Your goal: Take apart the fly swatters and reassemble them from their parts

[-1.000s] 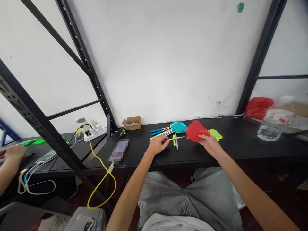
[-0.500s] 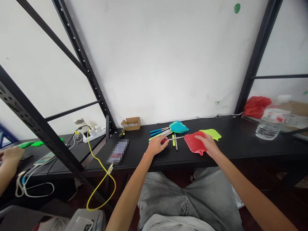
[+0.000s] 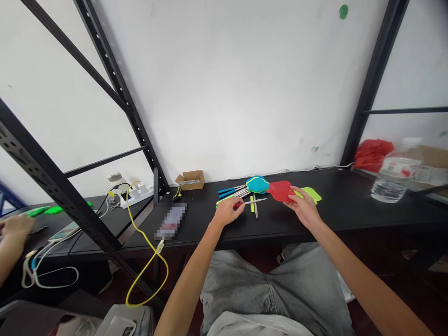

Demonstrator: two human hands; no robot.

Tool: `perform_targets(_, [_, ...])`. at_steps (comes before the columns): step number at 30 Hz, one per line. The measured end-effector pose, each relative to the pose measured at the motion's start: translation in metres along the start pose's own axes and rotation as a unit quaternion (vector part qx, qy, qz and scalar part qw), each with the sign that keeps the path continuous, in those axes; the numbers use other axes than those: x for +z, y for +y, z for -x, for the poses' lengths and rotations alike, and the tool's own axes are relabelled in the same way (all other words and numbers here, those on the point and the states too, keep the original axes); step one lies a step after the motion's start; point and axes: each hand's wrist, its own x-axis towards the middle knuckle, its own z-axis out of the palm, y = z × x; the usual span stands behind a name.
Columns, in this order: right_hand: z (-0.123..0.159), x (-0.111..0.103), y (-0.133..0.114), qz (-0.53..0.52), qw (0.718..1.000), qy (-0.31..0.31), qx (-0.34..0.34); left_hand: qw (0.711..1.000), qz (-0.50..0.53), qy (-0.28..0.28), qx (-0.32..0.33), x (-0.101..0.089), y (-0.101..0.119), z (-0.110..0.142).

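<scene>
left hand (image 3: 227,212): back up, low at the bench (image 3: 350,205), forearm slanting up from the bottom of the view
left fingers: pinching the red handle of a thin metal rod (image 3: 257,201), tip pointing right
right hand (image 3: 305,208): reaching in diagonally from lower right
right fingers: gripping the red paddle (image 3: 279,190) by its right side
red paddle: between the blue paddles (image 3: 256,184) and the lime paddle (image 3: 312,194), pretty much
</scene>
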Motion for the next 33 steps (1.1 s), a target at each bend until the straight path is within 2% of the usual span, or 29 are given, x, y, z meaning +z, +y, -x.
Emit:
perform_targets(7, [0.0015, 0.0038, 0.0028, 0.052, 0.998, 0.011, -0.014, 1.000, -0.004, 0.007, 0.011, 0.0002, -0.0009, 0.0000])
perform_targets(24, [0.0017, 0.0062, 0.0021, 0.081, 0.996, 0.026, -0.015, 1.000, -0.016, 0.021, 0.013, 0.0004, -0.0001, -0.0001])
perform_targets(33, [0.0015, 0.0050, 0.0034, 0.083, 0.996, 0.013, -0.011, 1.000, -0.014, 0.021, 0.010, 0.0014, -0.0009, 0.0003])
